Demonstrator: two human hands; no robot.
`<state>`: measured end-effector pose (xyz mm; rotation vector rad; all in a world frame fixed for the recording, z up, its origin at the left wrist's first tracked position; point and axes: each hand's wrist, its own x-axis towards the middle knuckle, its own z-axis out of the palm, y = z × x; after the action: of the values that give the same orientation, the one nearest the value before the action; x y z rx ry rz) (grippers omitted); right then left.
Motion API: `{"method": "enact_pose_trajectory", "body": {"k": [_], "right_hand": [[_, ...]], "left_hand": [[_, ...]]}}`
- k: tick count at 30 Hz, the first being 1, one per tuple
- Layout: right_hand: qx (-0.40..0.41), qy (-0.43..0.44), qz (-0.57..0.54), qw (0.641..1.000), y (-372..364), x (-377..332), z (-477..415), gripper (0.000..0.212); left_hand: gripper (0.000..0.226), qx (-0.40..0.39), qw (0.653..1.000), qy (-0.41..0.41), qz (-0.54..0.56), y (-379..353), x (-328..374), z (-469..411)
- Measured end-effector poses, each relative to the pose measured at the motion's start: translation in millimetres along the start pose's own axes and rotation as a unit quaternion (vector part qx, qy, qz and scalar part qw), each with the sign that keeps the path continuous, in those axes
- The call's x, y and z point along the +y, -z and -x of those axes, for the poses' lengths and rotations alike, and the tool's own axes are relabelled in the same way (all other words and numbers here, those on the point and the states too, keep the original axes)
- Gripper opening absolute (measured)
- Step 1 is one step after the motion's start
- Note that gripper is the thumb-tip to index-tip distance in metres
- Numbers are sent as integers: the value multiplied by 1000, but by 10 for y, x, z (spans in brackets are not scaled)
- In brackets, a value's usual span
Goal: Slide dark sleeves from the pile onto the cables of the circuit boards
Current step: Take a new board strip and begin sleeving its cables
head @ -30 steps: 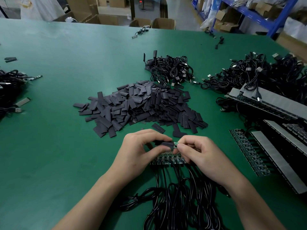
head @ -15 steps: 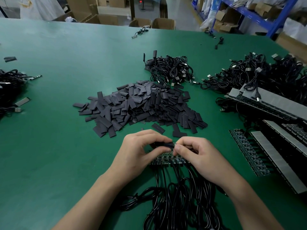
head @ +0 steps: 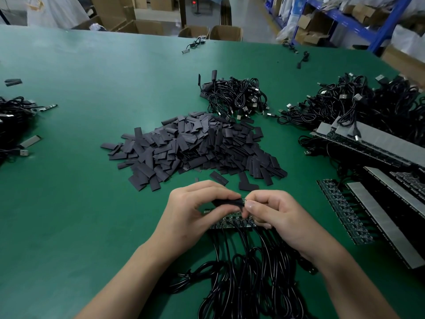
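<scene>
A big pile of flat dark sleeves (head: 195,146) lies on the green table (head: 69,203), just beyond my hands. My left hand (head: 190,215) pinches one dark sleeve (head: 227,202) between thumb and fingers. My right hand (head: 278,217) pinches a small connector end at the sleeve's right mouth. Under both hands lies a strip of circuit boards (head: 230,221), partly hidden. Its black cables (head: 243,279) run toward me in a tangle.
More circuit board strips (head: 345,217) with grey backing lie at the right, under heaps of black cables (head: 368,104). Another cable bundle (head: 234,95) sits behind the sleeve pile. Cables (head: 11,120) also lie at the left edge. Cardboard boxes and blue shelving stand beyond the table.
The sleeve has moved a little further over the connector end, and my right hand's fingertips have closed in on its right mouth. The hands stay in the same place.
</scene>
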<state>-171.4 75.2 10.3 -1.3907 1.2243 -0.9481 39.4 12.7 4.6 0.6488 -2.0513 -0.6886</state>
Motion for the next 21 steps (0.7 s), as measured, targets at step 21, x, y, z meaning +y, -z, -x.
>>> {"method": "enact_pose_trajectory", "body": {"k": [21], "right_hand": [[55, 3, 55, 997, -31, -60, -15, 27]], "left_hand": [[23, 109, 991, 81, -9, 40, -50, -34]]}}
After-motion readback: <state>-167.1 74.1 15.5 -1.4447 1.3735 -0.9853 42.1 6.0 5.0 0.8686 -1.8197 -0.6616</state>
